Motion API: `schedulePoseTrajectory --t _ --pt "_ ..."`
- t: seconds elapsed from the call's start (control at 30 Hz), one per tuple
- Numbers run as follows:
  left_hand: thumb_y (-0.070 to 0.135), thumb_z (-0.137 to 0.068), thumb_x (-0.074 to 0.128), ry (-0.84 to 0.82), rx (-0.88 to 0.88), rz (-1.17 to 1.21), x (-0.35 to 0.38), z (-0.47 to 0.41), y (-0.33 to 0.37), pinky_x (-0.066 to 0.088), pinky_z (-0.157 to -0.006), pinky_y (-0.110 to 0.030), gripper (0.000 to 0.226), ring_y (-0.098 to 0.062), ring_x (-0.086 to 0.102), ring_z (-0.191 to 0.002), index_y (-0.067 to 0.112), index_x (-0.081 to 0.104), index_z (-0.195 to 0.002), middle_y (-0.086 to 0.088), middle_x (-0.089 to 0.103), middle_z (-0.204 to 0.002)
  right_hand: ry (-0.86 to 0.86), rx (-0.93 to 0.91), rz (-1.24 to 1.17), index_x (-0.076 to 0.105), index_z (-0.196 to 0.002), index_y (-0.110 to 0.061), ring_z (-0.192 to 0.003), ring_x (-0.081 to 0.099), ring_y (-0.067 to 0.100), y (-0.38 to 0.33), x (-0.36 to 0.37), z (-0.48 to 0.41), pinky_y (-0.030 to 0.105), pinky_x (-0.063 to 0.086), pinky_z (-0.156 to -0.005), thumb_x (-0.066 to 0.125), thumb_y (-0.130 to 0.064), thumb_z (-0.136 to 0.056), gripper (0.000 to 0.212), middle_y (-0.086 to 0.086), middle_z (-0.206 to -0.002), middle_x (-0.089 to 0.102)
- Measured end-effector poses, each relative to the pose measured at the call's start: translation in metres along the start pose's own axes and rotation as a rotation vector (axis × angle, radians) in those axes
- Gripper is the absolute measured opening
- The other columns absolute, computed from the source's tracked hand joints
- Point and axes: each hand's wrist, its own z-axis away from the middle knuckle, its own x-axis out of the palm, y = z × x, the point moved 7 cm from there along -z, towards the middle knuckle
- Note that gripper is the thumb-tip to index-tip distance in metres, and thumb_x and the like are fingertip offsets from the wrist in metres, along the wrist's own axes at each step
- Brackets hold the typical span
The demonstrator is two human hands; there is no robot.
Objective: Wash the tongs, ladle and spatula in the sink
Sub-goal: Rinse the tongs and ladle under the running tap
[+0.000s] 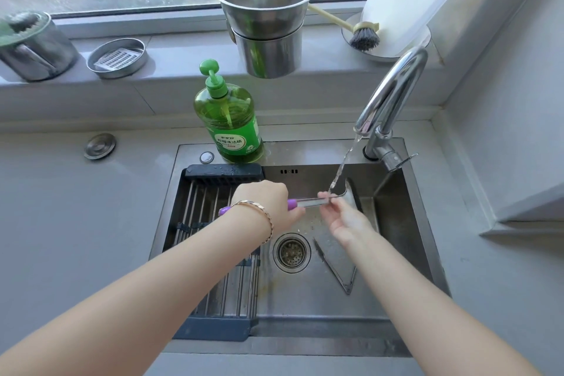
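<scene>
Over the left of the steel sink (393, 256) lies a dark-framed roll-up drying rack of metal rods (213, 253). Your left hand (268, 203), a gold bracelet on its wrist, has its grip wrapped tight round the purple handle of the steel spatula (317, 201), held level above the basin. Behind, on the sink's far rim, stands a green pump bottle of dish soap (232, 122). Your right hand (341, 217) has its grip pinching the spatula's shaft. Water from the chrome tap (393, 94) strikes the blade. Steel tongs (338, 268) lie on the basin floor, right of the drain (291, 252).
</scene>
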Motion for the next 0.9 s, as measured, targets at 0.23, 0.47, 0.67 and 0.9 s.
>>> schedulePoseTrajectory --t 0.23,0.47,0.67,0.9 --pt "0.041 -0.093 0.046 0.098 0.050 -0.133 0.002 0.013 -0.007 0.039 -0.074 -0.032 0.034 -0.028 0.056 -0.104 0.013 0.048 -0.113 -0.008 0.057 -0.113 0.082 0.217 -0.176 0.029 -0.134 0.011 -0.118 0.053 0.035 0.015 -0.006 0.008 0.043 0.037 -0.102 0.020 0.003 -0.098 0.038 0.030 -0.131 0.047" --pt "0.021 -0.088 0.058 0.132 0.047 -0.213 0.013 0.025 -0.017 0.033 -0.055 -0.028 0.028 -0.026 0.065 -0.089 0.011 0.043 -0.110 -0.004 0.051 -0.108 0.161 -0.024 0.788 0.051 -0.107 0.010 -0.074 0.056 0.026 0.009 -0.036 0.034 0.030 0.050 -0.070 0.036 0.003 -0.090 0.024 0.016 -0.083 0.059" --pt "0.029 -0.090 0.057 0.127 0.046 -0.156 0.008 0.032 -0.030 0.040 -0.063 -0.029 0.024 -0.024 0.064 -0.086 0.014 0.046 -0.105 -0.001 0.062 -0.096 -0.018 -0.591 1.898 0.017 -0.147 -0.006 -0.145 0.010 0.021 -0.022 -0.026 0.023 0.031 0.007 -0.118 0.050 0.002 -0.080 0.075 0.007 -0.156 0.015" --pt "0.031 -0.091 0.054 0.185 0.089 -0.190 -0.004 0.038 -0.032 0.042 -0.066 -0.028 0.023 -0.025 0.064 -0.088 0.014 0.046 -0.105 -0.002 0.064 -0.097 -0.392 -0.698 2.271 -0.001 -0.150 -0.010 -0.146 -0.006 0.014 0.011 -0.018 0.019 0.019 -0.012 -0.109 0.047 -0.014 -0.086 0.081 0.004 -0.158 -0.006"
